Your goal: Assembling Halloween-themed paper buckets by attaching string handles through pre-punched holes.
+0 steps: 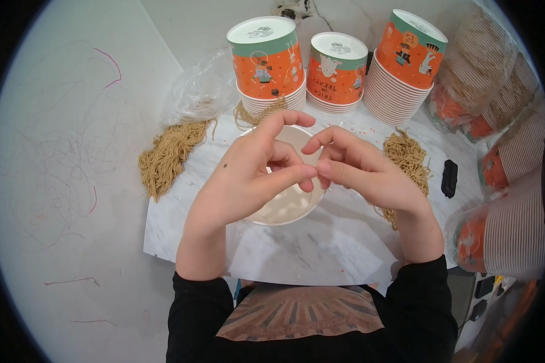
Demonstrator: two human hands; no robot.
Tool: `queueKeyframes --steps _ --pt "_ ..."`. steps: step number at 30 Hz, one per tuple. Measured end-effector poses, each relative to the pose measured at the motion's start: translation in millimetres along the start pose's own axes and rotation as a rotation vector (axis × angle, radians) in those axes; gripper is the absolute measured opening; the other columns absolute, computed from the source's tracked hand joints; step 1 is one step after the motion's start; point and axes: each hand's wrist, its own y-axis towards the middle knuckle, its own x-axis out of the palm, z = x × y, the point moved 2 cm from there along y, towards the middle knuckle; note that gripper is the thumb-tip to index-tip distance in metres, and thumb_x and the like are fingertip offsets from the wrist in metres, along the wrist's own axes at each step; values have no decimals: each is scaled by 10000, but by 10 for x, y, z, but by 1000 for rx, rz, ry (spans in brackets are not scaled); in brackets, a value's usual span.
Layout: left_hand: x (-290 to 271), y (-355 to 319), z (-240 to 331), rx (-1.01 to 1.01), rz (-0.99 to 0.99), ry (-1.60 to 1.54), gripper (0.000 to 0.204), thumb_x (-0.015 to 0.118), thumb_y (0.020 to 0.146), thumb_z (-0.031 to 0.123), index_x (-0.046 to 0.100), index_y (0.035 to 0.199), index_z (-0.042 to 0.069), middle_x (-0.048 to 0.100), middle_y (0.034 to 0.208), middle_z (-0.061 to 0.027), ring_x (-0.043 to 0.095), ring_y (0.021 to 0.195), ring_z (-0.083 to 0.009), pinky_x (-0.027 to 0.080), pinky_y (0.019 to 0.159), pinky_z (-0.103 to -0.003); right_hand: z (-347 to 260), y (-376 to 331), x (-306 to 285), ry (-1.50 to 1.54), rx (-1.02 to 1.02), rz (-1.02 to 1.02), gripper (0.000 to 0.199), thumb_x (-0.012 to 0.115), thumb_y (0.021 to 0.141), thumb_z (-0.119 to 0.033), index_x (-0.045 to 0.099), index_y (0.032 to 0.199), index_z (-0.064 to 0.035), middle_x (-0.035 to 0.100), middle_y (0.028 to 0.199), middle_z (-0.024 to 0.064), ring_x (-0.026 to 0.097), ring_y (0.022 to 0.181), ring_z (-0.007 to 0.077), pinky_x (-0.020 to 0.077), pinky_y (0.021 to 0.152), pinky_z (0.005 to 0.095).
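Above a round cream paper tub on the marble-patterned table, my two hands meet, thumb tips close together. On my left hand the thumb presses toward the curled fingers, while the index finger arches up and apart. My right hand is closed likewise, its thumb against a bent finger and its index finger raised. Whatever sits between the fingertips is too small or hidden to make out. A bundle of tan yarn lies left of the tub, and a looser tan yarn heap is beside my right wrist.
Behind the tub stand three upside-down stacks of orange and green patterned paper tubs. Bagged tub stacks line the right side. A black oblong object lies at right. Crumpled clear plastic is at the back left, by a scribbled white surface.
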Motion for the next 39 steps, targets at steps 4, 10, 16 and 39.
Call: queueKeyframes --steps 4,10,16,39 --pt "-30 -18 -29 2 -4 -13 490 687 946 70 467 1382 25 700 769 -4 662 778 -51 459 849 -239 0 -5 -1 -81 -71 35 162 632 993 -95 612 1129 -11 578 810 -54 486 735 3 397 643 194" --pt "-7 -15 -6 -40 -31 -4 478 667 960 76 460 1387 22 687 760 -9 641 756 -44 453 823 -227 -128 -47 28 -70 -42 103 78 666 942 -70 686 948 5 535 725 -89 430 657 -17 342 578 179" --pt "0 -35 -11 -6 -47 -125 438 648 958 61 486 1364 32 672 744 -6 643 745 -57 465 786 -224 -149 -77 -48 -175 -129 161 54 733 877 -62 736 897 -11 504 682 -106 401 629 -20 298 552 177" --pt "-168 -108 11 102 -54 12 353 650 959 -3 561 1299 -42 682 1113 -58 666 946 -100 563 761 -257 -400 -193 -1 -971 -838 220 197 751 726 -28 633 878 -69 678 1006 56 669 801 238 541 658 325"
